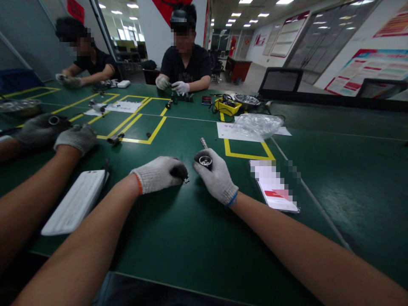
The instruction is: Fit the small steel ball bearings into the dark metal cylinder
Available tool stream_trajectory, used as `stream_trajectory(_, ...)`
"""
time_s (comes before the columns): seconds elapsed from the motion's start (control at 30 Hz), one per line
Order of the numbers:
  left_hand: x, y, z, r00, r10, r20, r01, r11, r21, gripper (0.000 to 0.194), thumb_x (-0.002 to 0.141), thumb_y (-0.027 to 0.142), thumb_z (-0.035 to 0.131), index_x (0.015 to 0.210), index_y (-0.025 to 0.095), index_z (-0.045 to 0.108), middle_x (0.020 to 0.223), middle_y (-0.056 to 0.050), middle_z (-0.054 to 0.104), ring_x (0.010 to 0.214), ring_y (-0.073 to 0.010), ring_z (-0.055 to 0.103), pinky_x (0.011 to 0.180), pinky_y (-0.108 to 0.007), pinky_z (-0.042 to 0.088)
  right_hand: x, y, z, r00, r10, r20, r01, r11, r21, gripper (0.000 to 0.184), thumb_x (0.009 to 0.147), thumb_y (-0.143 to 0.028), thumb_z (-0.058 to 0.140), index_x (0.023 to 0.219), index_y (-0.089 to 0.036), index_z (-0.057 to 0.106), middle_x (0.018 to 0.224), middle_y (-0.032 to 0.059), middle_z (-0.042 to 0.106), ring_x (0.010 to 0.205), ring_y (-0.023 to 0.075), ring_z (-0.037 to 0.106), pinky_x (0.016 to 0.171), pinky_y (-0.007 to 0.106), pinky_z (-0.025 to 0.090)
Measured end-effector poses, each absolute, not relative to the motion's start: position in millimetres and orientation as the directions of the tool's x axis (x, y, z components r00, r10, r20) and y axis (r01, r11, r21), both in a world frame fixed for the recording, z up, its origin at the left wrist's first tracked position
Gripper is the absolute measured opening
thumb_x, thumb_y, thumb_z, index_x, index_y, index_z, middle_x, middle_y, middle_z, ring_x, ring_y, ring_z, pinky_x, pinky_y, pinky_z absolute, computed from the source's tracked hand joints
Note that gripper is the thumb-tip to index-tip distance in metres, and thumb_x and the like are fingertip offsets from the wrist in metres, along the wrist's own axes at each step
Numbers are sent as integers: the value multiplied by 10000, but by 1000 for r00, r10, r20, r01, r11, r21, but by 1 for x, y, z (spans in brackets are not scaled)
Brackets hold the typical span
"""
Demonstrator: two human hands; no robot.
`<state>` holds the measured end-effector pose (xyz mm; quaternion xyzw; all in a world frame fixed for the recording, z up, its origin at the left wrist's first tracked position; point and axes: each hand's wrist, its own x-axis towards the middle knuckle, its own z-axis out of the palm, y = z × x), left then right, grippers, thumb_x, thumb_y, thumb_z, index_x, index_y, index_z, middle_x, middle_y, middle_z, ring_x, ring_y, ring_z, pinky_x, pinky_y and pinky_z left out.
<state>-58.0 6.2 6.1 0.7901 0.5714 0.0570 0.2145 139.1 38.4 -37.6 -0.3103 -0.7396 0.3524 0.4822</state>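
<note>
My right hand (216, 176), in a white knit glove with dark fingertips, is closed around a round dark metal housing (205, 162) whose open, ringed end faces up. Just past its fingers a knurled metal piece (203, 143) sticks out; whether the hand also grips it, I cannot tell. My left hand (161, 174), gloved the same way, has its fingers drawn together low over the green table (165, 238). Right at those fingertips are several tiny shiny ring-like metal pieces (186, 180). Anything inside the left pinch is hidden.
Left of me, a co-worker's gloved hands (76, 138) hold a dark round part, near a white box (75, 203). A phone (274, 185) lies to the right. Further back are a plastic bag (259, 125), a yellow tray (227, 106) and metal parts (115, 139). Two people sit opposite.
</note>
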Motion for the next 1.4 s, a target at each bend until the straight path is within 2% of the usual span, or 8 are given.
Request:
stream_trajectory(0.2, -64, 10, 0, 381, 920, -92, 850, -309, 426, 255, 881, 200, 605, 1034, 219, 807, 1036, -35, 787, 939, -191, 725, 883, -270, 550, 140, 38, -36, -344, 799, 493, 120, 558, -821, 112, 841, -328, 645, 877, -234, 596, 801, 13, 669, 761, 205, 621, 715, 358, 516)
stream_trajectory(0.37, -64, 11, 0, 383, 919, -97, 852, -311, 421, 226, 868, 235, 645, 1016, 221, 815, 1033, -35, 774, 904, -182, 720, 840, -254, 543, 139, 38, -37, -330, 805, 493, 119, 553, -824, 120, 837, -333, 651, 882, -231, 605, 820, 21, 680, 777, 210, 626, 727, 360, 519)
stream_trajectory(1.4, -63, 11, 0, 390, 912, -127, 839, -296, 456, 224, 845, 234, 667, 1011, 224, 817, 1032, -31, 765, 912, -176, 714, 852, -245, 535, 138, 38, -36, -343, 804, 486, 102, 547, -831, 114, 827, -320, 654, 870, -230, 599, 814, 18, 680, 773, 207, 630, 728, 362, 528)
